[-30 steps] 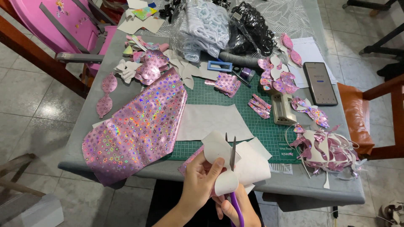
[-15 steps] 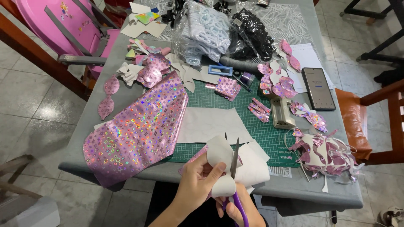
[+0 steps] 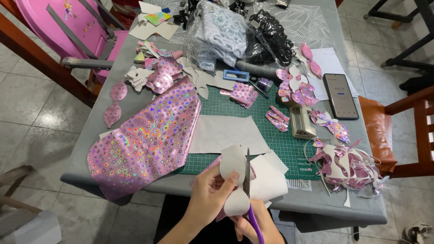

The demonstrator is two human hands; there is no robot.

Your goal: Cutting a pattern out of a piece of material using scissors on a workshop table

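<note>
Left hand (image 3: 209, 199) pinches a white curved paper-backed cutout (image 3: 234, 180), held above the near edge of the grey table (image 3: 135, 110). Right hand (image 3: 255, 226) is closed around purple-handled scissors (image 3: 247, 190), blades nearly shut along the cutout's right edge. A pink holographic star-patterned sheet (image 3: 147, 138) overhangs the near-left edge. The green cutting mat (image 3: 280, 144) lies just beyond the hands, partly bare.

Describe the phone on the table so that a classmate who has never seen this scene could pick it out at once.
Start at the grey table and go to its right edge, beside the wooden chair with the orange seat. There the phone lies flat on white paper. It is the only dark, smooth rectangle among shiny pink cut-outs.
</note>
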